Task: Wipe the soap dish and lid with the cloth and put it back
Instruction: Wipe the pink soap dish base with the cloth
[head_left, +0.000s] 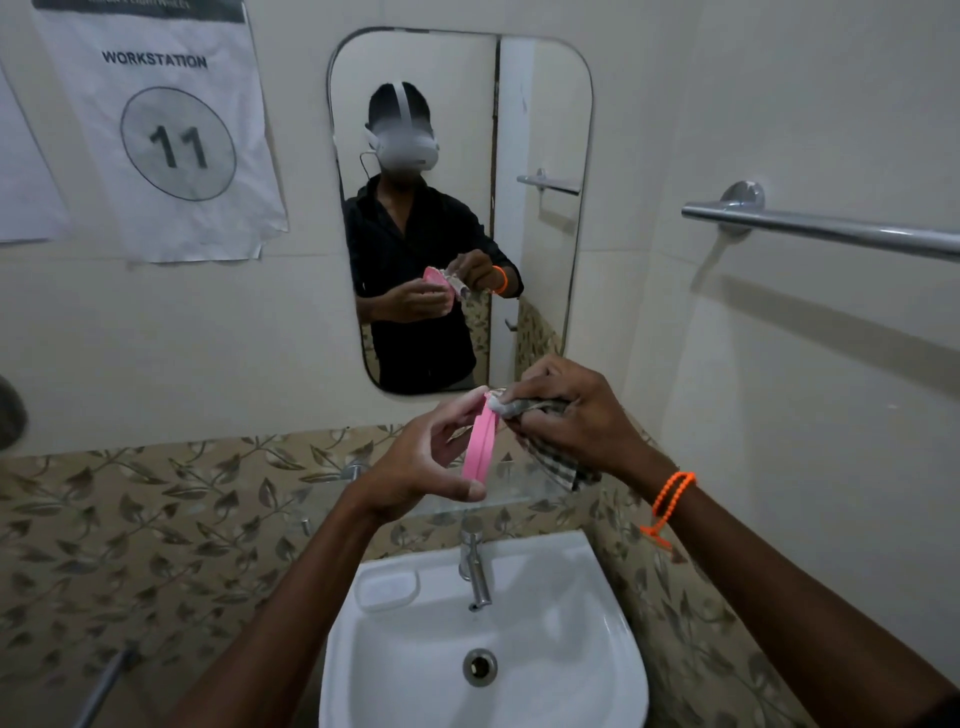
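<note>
White ceramic wall-mounted sink (597, 691) low in view, chrome tap (475, 571) at its back rim, narrow glass shelf (519, 499) just above tap, probably where the dish goes back. Rounded wall mirror (550, 156) behind, chrome towel bar (831, 231) on right wall.

Held up over sink, in front of mirror's lower edge: pink plastic soap dish piece (480, 447), seen edge-on, long axis near vertical, top tilted slightly right. Dish or lid — cannot tell.

Left hand (415, 467) grips it from the left, fingers curled round upper edge, thumb under lower end. Right hand (576, 415) on the opposite side, fingers bunched round grey-and-white checked cloth (550, 457), wad pressed on pink piece's top end; loose cloth hangs below the hand.

Likely mid-wipe. Key relation: cloth touches the top right; remaining surface runs down and left along long axis, so next stroke probably downward toward left thumb. Right hand does the travel, left only steadies.
</note>
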